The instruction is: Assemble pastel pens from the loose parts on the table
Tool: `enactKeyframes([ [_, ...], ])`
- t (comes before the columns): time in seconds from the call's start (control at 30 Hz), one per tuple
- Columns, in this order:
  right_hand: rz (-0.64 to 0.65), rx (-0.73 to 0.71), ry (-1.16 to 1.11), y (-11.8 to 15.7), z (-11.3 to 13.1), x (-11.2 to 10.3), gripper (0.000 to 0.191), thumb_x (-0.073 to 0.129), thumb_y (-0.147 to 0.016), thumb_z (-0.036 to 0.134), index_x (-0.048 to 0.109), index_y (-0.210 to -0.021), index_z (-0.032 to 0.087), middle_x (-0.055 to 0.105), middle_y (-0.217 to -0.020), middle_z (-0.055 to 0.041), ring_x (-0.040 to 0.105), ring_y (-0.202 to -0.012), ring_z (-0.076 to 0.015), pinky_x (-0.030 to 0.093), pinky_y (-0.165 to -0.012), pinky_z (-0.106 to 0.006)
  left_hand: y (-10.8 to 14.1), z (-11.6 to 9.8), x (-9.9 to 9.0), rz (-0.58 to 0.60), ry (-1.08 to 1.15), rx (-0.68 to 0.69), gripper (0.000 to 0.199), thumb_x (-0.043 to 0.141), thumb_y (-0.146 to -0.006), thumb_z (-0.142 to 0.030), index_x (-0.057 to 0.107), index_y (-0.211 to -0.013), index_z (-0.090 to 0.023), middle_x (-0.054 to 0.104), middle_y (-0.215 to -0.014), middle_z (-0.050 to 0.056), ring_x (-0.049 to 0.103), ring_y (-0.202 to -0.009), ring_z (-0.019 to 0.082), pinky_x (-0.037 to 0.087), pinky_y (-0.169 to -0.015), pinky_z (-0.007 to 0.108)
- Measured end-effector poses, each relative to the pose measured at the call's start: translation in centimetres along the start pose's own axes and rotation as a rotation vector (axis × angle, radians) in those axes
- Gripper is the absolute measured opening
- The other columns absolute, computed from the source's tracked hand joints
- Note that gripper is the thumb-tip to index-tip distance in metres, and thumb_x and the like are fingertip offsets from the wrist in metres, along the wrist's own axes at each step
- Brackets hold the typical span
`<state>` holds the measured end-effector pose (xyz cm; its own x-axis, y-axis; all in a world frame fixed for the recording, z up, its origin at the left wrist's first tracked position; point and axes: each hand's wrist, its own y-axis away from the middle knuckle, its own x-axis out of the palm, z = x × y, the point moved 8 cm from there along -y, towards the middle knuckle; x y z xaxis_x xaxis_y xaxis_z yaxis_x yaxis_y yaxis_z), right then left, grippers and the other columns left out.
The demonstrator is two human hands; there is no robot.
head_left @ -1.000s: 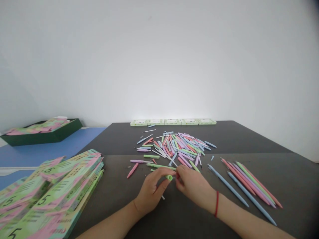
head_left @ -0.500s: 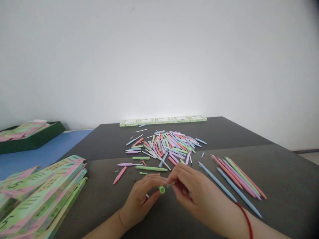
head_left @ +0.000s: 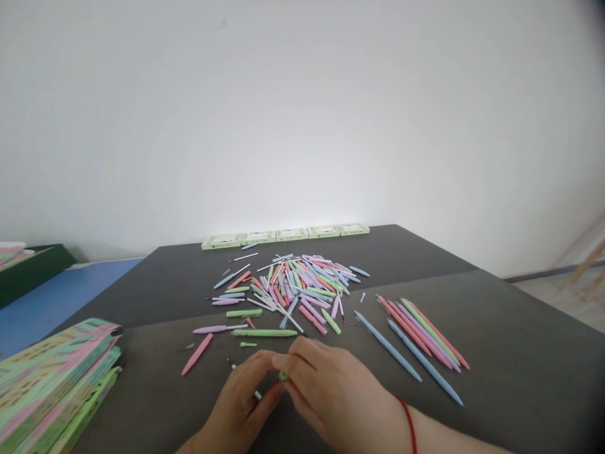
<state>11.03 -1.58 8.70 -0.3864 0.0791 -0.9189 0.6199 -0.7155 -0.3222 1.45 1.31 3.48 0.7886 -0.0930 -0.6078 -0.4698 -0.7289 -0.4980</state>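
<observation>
My left hand (head_left: 243, 400) is closed on a green pen barrel (head_left: 282, 376), of which only a small bit shows between the fingers. Fingertips of my right hand (head_left: 331, 391), which wears a red cord at the wrist, meet the left fingers at the barrel's end; whatever they pinch is hidden. A white refill (head_left: 258, 395) with a dark tip passes behind or under my left fingers. Just beyond the hands lie a long green pen part (head_left: 265, 333), a small green piece (head_left: 248, 345) and a pink barrel (head_left: 197, 354).
A heap of pastel pen parts (head_left: 302, 284) covers the table's middle. Assembled pens (head_left: 425, 334) lie at right. Flat boxes (head_left: 292, 234) line the back edge. Stacked printed cartons (head_left: 61, 384) stand front left, near a green tray (head_left: 38, 271) on a blue surface.
My right hand has closed in on the left, covering the green barrel's open end and the clear piece seen before. The whole view has shifted, with the table's things now further left.
</observation>
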Motion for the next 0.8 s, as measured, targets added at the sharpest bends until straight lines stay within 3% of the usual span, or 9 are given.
enactKeyframes([
  [0.1, -0.008, 0.013, 0.002, -0.1, -0.6, -0.4, 0.017, 0.047, -0.087, 0.011, 0.057, -0.099, 0.017, 0.06, -0.09, -0.0051, 0.057, -0.078, -0.0177, 0.044, -0.064, -0.027, -0.2, 0.3, 0.2, 0.029, 0.063, -0.067, 0.016, 0.056, -0.084, -0.022, 0.063, -0.098, -0.025, 0.071, -0.092, 0.003, 0.067, -0.083, 0.02, 0.053, -0.074, 0.026],
  [0.17, -0.036, 0.047, 0.008, -0.3, -2.2, -1.2, 0.018, 0.043, -0.089, 0.01, 0.058, -0.096, 0.017, 0.061, -0.093, -0.0063, 0.057, -0.085, -0.0179, 0.043, -0.07, -0.026, -0.3, 0.7, 0.1, 0.022, 0.115, -0.128, 0.015, 0.054, -0.086, -0.024, 0.065, -0.097, -0.025, 0.071, -0.092, 0.003, 0.067, -0.082, 0.019, 0.053, -0.075, 0.026],
  [0.27, -0.052, 0.252, 0.1, -0.2, -8.1, -2.3, 0.02, 0.039, -0.092, 0.013, 0.058, -0.1, 0.016, 0.062, -0.098, -0.007, 0.058, -0.088, -0.0174, 0.042, -0.076, -0.026, -0.6, 1.2, -0.1, -0.008, 0.22, -0.225, 0.015, 0.051, -0.089, -0.027, 0.064, -0.096, -0.023, 0.071, -0.092, 0.004, 0.066, -0.083, 0.019, 0.052, -0.076, 0.028],
  [0.33, 0.064, 0.442, 0.265, 0.3, -13.5, -2.1, 0.021, 0.039, -0.092, 0.014, 0.058, -0.101, 0.016, 0.062, -0.098, -0.0083, 0.059, -0.087, -0.018, 0.041, -0.075, -0.026, -0.6, 1.5, 0.0, -0.029, 0.301, -0.27, 0.015, 0.048, -0.09, -0.028, 0.061, -0.096, -0.022, 0.071, -0.092, 0.004, 0.066, -0.085, 0.019, 0.052, -0.076, 0.028],
  [0.4, 0.129, 0.48, 0.317, 0.6, -17.4, -1.5, 0.02, 0.041, -0.09, 0.011, 0.061, -0.092, 0.012, 0.063, -0.091, -0.0112, 0.06, -0.082, -0.0198, 0.04, -0.072, -0.027, -0.7, 1.7, 0.1, -0.046, 0.368, -0.295, 0.015, 0.047, -0.091, -0.028, 0.059, -0.097, -0.021, 0.071, -0.092, 0.005, 0.066, -0.086, 0.019, 0.051, -0.077, 0.03],
  [0.47, 0.189, 0.454, 0.343, 0.7, -19.9, -0.6, 0.018, 0.045, -0.087, 0.009, 0.062, -0.091, 0.013, 0.063, -0.092, -0.0113, 0.061, -0.081, -0.0196, 0.04, -0.071, -0.026, -0.7, 1.8, 0.1, -0.061, 0.414, -0.31, 0.015, 0.048, -0.091, -0.029, 0.058, -0.097, -0.02, 0.071, -0.092, 0.005, 0.066, -0.086, 0.019, 0.05, -0.078, 0.031],
  [0.57, 0.251, 0.377, 0.373, 0.4, -21.0, 0.9, 0.017, 0.048, -0.086, 0.01, 0.062, -0.096, 0.014, 0.062, -0.098, -0.0106, 0.061, -0.087, -0.0202, 0.04, -0.074, -0.026, -0.6, 2.2, 0.2, -0.072, 0.473, -0.332, 0.016, 0.048, -0.09, -0.032, 0.057, -0.097, -0.02, 0.071, -0.091, 0.006, 0.066, -0.086, 0.02, 0.05, -0.078, 0.033],
  [0.8, 0.316, 0.263, 0.412, -1.2, -20.4, 3.0, 0.022, 0.044, -0.087, 0.006, 0.06, -0.1, 0.013, 0.063, -0.096, -0.0134, 0.062, -0.087, -0.023, 0.043, -0.074, -0.03, -0.6, 3.7, 0.1, -0.159, 0.633, -0.344, 0.02, 0.045, -0.092, -0.033, 0.055, -0.098, -0.017, 0.07, -0.093, 0.008, 0.066, -0.088, 0.022, 0.047, -0.085, 0.037],
])
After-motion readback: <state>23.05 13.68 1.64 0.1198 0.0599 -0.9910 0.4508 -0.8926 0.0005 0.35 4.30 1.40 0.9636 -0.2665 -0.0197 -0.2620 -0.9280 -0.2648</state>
